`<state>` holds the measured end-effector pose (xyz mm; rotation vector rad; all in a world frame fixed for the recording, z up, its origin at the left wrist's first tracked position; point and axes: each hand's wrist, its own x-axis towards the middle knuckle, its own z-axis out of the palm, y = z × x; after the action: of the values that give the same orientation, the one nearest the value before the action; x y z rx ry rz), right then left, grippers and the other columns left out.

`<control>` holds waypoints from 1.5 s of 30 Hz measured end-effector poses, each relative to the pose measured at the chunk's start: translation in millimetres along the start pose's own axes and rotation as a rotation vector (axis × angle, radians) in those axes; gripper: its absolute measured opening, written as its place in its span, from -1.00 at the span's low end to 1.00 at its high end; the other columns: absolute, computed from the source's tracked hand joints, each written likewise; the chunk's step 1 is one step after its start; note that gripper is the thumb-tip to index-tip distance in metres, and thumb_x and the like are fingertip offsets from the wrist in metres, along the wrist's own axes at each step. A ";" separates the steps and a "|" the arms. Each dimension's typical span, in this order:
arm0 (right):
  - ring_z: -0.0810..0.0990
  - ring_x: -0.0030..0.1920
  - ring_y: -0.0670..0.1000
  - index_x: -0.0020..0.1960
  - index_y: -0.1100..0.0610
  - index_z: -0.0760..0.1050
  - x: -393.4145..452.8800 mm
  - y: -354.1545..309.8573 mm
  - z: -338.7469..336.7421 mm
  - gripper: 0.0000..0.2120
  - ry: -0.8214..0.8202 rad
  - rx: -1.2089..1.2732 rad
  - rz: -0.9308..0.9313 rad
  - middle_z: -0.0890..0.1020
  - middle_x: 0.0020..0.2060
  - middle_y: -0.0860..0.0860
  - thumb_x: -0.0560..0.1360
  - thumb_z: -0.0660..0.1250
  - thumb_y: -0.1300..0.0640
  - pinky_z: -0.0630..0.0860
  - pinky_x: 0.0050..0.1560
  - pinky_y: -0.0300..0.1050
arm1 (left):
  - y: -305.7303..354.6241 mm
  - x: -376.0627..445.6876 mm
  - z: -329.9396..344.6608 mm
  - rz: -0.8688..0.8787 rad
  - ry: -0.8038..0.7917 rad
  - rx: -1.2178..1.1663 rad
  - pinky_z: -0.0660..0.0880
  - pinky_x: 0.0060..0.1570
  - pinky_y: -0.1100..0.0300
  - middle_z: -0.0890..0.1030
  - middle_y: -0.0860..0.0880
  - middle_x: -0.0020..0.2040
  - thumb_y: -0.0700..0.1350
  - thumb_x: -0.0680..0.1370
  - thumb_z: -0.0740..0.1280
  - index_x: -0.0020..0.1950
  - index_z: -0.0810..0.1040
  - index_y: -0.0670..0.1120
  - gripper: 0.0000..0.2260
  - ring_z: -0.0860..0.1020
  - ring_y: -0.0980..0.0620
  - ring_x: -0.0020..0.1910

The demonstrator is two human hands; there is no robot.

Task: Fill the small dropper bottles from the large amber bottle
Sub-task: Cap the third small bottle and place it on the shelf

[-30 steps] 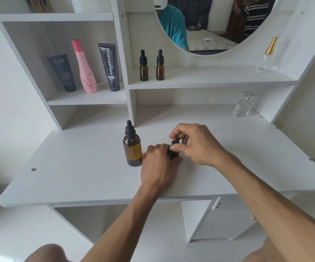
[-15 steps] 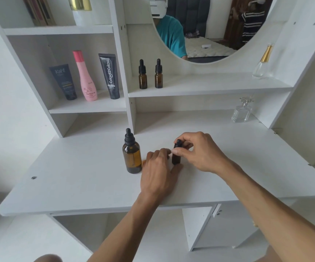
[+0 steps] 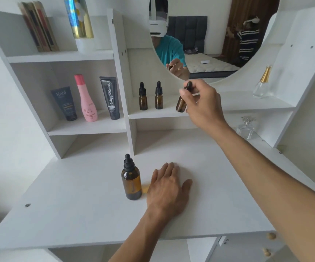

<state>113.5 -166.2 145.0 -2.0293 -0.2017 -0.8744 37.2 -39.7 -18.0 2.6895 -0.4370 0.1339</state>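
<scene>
The large amber bottle (image 3: 131,184) with a black dropper cap stands upright on the white desk (image 3: 77,214). My left hand (image 3: 169,188) rests flat on the desk just right of it, fingers straight. My right hand (image 3: 202,103) is raised at shelf height and pinches a small amber dropper bottle (image 3: 181,104) near its black cap; the bottle hangs slightly tilted by the front edge of the middle shelf (image 3: 228,104). Two more small dropper bottles (image 3: 143,97) (image 3: 159,96) stand capped on that shelf, to the left of the held one.
A dark tube (image 3: 64,104), a pink bottle (image 3: 86,99) and a black tube (image 3: 110,98) stand in the left cubby. Books (image 3: 37,27) are on the top shelf. Glass perfume bottles (image 3: 262,82) (image 3: 246,128) sit at the right. A round mirror (image 3: 209,38) is behind.
My right hand has lifted the small dropper bottle off the desk and carried it up to the shelf. My left hand has let go and now lies flat on the desk.
</scene>
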 end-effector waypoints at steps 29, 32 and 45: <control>0.63 -0.06 0.06 0.11 0.13 0.58 44.1 20.5 39.3 -0.80 -0.124 -0.124 0.095 0.68 -0.06 0.05 0.57 0.37 0.03 0.60 0.03 0.06 | 2.7 -2.8 -1.0 0.027 0.061 0.023 -0.21 0.47 0.14 0.15 0.03 0.60 0.21 0.63 0.03 0.58 0.16 -0.07 -0.41 0.01 0.05 0.60; 0.64 -0.06 0.06 0.11 0.12 0.58 44.0 21.9 39.8 -0.80 -0.125 -0.129 0.099 0.68 -0.05 0.04 0.57 0.37 0.02 0.60 0.04 0.06 | 2.8 -2.9 -2.1 0.023 0.046 0.032 -0.22 0.48 0.14 0.13 0.03 0.61 0.21 0.64 0.02 0.58 0.14 -0.07 -0.42 -0.01 0.05 0.60; 0.67 -0.08 0.00 0.35 0.06 0.48 31.6 21.6 26.4 -0.57 -0.114 -0.101 0.132 0.62 0.10 0.04 0.54 0.41 -0.04 0.60 0.13 0.02 | 3.1 -4.0 -2.1 0.011 0.005 0.036 -0.17 0.52 0.09 0.11 0.03 0.61 0.21 0.64 0.00 0.59 0.13 -0.06 -0.42 -0.02 0.06 0.59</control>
<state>159.9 -163.9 141.6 -2.1622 -0.0869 -0.6996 32.4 -40.4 -15.5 2.7221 -0.4528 0.1531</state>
